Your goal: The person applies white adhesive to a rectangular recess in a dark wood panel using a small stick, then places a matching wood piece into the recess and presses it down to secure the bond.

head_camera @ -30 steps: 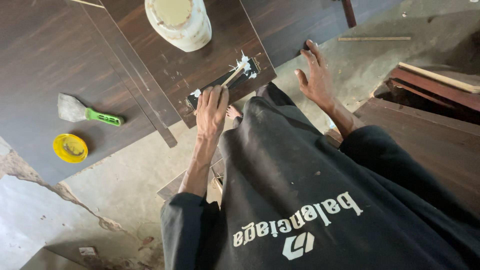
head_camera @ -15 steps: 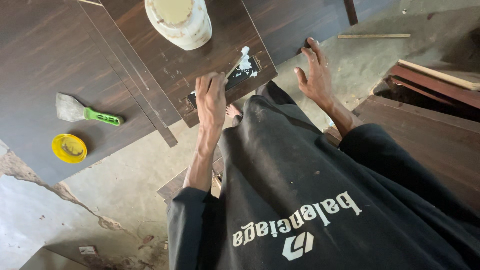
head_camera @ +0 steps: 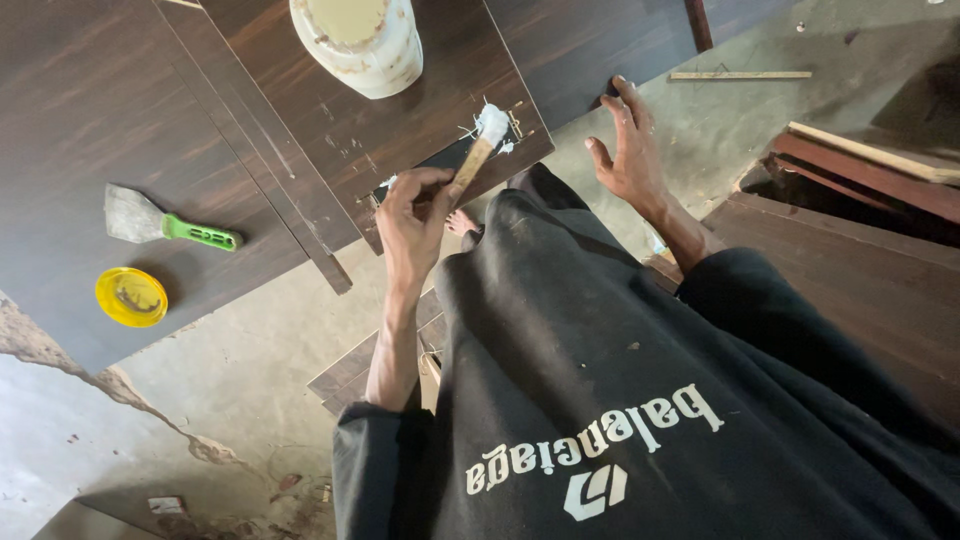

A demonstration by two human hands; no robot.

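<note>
A yellow lid (head_camera: 131, 296) and a green-handled scraper (head_camera: 165, 225) lie on the dark board (head_camera: 80, 120) at left; a white tub (head_camera: 360, 40) is cut off above. The left hand (head_camera: 415, 215) pinches a wooden stick (head_camera: 470, 160) tipped with white glue. The right hand (head_camera: 630, 150) rests spread, fingertips partly hidden at the board's edge

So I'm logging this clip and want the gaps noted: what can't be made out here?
All head view:
- White plastic bucket: top cut off by the frame edge.
- Left hand: its grip covers the lower end of the wooden stick.
- Small dark strip: partly hidden by hand and stick.
- Right hand: fingertips at the dark wooden board edge; contact unclear.
</note>
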